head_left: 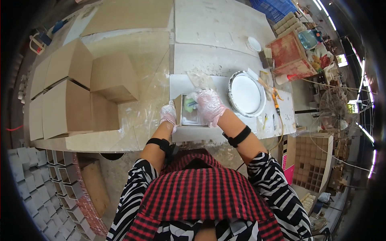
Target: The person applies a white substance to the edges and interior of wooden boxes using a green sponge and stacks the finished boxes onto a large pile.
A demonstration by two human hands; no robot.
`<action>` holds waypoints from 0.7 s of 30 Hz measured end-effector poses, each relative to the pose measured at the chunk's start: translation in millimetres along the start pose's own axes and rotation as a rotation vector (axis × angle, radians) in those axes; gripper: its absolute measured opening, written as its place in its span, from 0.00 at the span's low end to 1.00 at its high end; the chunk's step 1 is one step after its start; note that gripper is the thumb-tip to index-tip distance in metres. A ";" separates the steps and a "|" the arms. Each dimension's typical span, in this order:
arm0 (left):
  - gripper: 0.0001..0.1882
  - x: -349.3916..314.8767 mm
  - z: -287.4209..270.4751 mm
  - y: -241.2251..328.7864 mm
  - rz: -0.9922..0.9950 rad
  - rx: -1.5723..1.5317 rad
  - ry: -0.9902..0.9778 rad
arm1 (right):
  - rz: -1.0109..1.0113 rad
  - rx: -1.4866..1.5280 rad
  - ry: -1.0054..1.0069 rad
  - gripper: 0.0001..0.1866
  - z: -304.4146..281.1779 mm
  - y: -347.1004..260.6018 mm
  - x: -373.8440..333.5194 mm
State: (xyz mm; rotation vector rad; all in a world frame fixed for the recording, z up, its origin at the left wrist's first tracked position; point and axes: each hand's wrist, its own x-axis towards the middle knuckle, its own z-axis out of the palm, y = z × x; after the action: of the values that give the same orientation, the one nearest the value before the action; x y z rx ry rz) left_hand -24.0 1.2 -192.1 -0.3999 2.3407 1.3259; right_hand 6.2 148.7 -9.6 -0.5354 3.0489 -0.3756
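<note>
Both hands wear thin clear plastic gloves smeared with white. My left hand (168, 113) grips the left wall of an open brown box (178, 105), whose inside is partly coated white. A pale green sponge (190, 105) is held in my right hand (210, 105), low inside the box, its fingers partly hiding it. Just right of the box stands a round tub of white paint (246, 93), its rim crusted with dried smears. A crumpled whitish cloth (200, 78) lies beyond my right hand.
Several plain brown boxes (68, 104) are stacked at the left of the table. An orange-and-black tool with a hose (276, 98) lies near the right edge. A white bowl (253, 43) and a red-stained box (288, 52) stand farther back. White boxes (30, 176) are piled below left.
</note>
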 end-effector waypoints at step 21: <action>0.30 1.7 1.2 0.0 -0.025 -0.047 -0.034 | 0.163 0.196 0.019 0.18 9.3 -19.0 -16.0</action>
State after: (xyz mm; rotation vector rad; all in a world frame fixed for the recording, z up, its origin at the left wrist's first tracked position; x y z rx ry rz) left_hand -25.2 2.2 -193.5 -0.4166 2.2726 1.3679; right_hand 28.2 134.7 -14.4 -0.2725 2.9991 -0.6659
